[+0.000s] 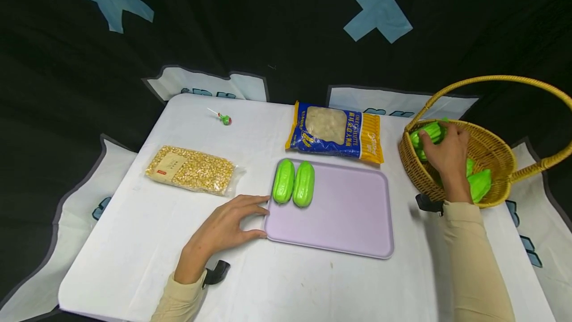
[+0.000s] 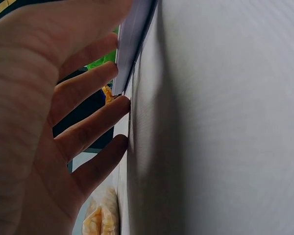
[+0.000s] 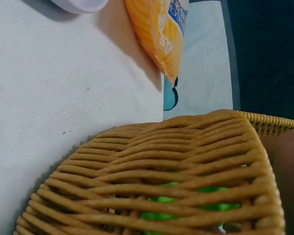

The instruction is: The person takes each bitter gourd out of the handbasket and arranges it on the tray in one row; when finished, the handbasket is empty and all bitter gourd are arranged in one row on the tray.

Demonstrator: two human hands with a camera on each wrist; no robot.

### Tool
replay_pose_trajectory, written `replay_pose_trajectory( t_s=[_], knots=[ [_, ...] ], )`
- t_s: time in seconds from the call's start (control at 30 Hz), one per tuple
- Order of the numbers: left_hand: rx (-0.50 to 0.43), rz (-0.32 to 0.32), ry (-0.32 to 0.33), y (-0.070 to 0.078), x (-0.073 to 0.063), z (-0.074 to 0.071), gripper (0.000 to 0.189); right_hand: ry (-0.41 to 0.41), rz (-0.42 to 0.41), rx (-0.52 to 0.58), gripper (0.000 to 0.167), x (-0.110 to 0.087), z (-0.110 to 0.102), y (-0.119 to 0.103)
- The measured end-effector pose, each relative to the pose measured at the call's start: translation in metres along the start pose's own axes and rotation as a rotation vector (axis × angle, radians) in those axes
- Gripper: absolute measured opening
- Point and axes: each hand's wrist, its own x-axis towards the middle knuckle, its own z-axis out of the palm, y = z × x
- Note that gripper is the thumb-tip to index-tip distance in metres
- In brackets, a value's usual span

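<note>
Hands well apart, on opposite sides of a flat, pale-lilac rectangular tray with rounded corners (image 1: 348,207). Left hand (image 1: 225,225) at the tray's left edge: fingers spread, thumb and fingertips at the rim, clamped on nothing; likely steadying it. Right hand (image 1: 448,155) down inside a round, golden-brown woven basket (image 1: 493,145) with a tall hooped handle, right of the tray and apart from it. Thumb and bent fingers clamp a bright green, ridged, vegetable-like piece (image 1: 432,130); its underside and the far fingertips are hidden.

Two long, glossy, bright green ridged vegetable pieces (image 1: 283,181) (image 1: 304,184) lie side by side at the tray's left end. Another bright green, angular piece (image 1: 480,186) sits in the basket.

Behind the tray, a blue-and-yellow plastic pasta bag (image 1: 353,135); left of it, a clear plastic bag of yellow kernels (image 1: 196,170).

Step in hand, as I judge it: picking a piece from the basket, with the tray filling from its left end. Next move seems to call for a firm lift past rim and handle, then a level lowering beside the pair.
</note>
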Motion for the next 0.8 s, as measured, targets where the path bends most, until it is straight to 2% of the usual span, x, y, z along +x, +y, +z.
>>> replay_pose_trajectory(
  t_s=[0.17, 0.47, 0.8],
  knots=[
    [-0.003, -0.005, -0.007, -0.0003, -0.0004, 0.0010, 0.051, 0.009, 0.033, 0.006, 0.084, 0.0029, 0.0004, -0.0005],
    [0.001, 0.002, -0.001, -0.0006, -0.0006, 0.0006, 0.051, 0.042, 0.042, 0.020, 0.086, 0.0056, 0.0018, 0.0004],
    [-0.011, 0.004, 0.008, 0.0000, -0.0011, 0.0005, 0.052, 0.090, 0.004, 0.047, 0.076, 0.0052, 0.0025, -0.0009]
  ],
)
